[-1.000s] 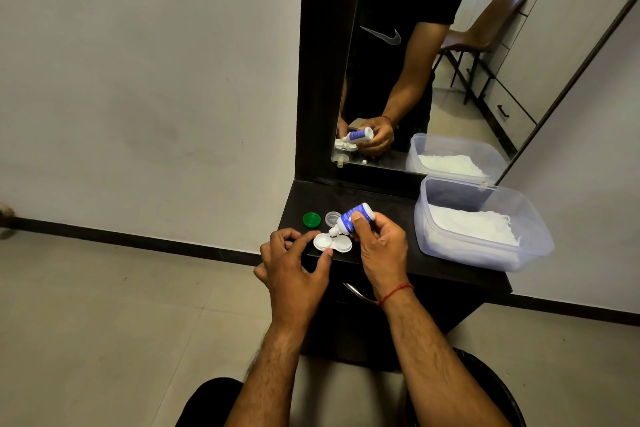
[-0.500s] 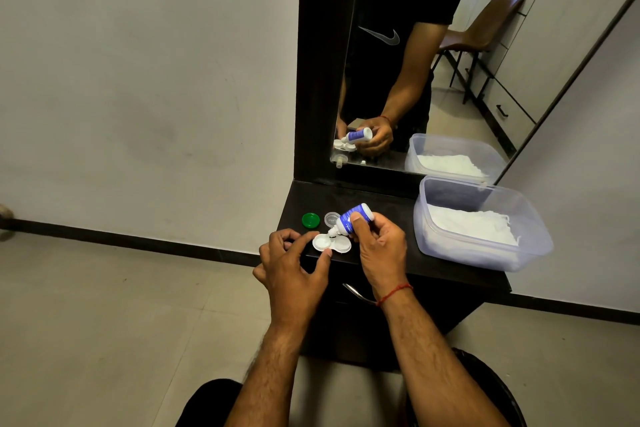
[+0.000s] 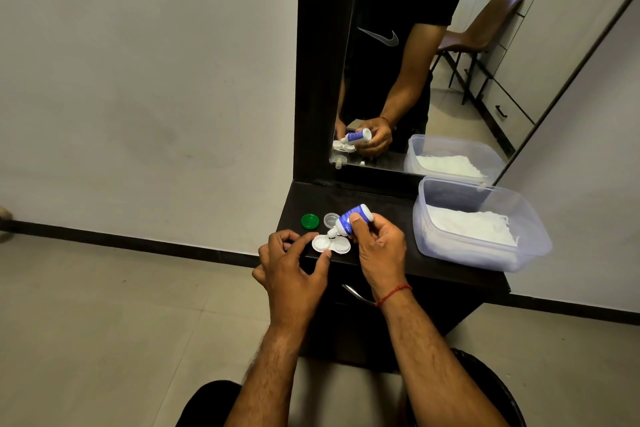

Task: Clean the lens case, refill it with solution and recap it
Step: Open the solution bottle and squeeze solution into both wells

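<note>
The white two-well lens case [image 3: 330, 244] lies uncapped near the front edge of the dark cabinet top [image 3: 388, 215]. My left hand [image 3: 294, 274] pinches the case by its left and near rim with finger and thumb. My right hand [image 3: 379, 250] grips a small blue-and-white solution bottle [image 3: 349, 221], tilted down to the left with its nozzle over the case between the two wells. A green cap [image 3: 310, 221] and a clear cap [image 3: 331, 218] lie just behind the case.
A clear plastic tub [image 3: 485, 253] holding white tissues sits at the right of the cabinet top. A dark-framed mirror [image 3: 415, 80] rises at the back. A metal drawer handle [image 3: 356, 295] sits below the front edge. Tiled floor lies to the left.
Both hands, the bottle and the case hold almost the same pose; only a slight shift of the view.
</note>
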